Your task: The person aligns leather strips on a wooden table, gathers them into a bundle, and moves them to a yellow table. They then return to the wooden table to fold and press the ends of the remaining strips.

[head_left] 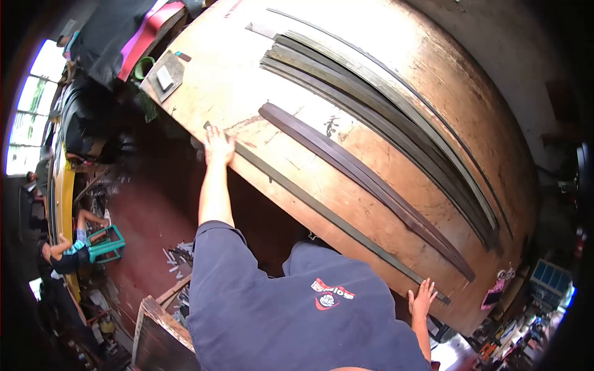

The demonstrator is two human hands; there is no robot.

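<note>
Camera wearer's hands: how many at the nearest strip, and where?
2. The left hand is at the strip's upper-left end, the right hand near its lower-right end, both along the tabletop's near edge. Neither hand is hidden.

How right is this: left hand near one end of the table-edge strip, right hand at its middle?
One slip: the head view shows the right hand near the other end of the strip, not its middle. The left hand is as you said.
</note>
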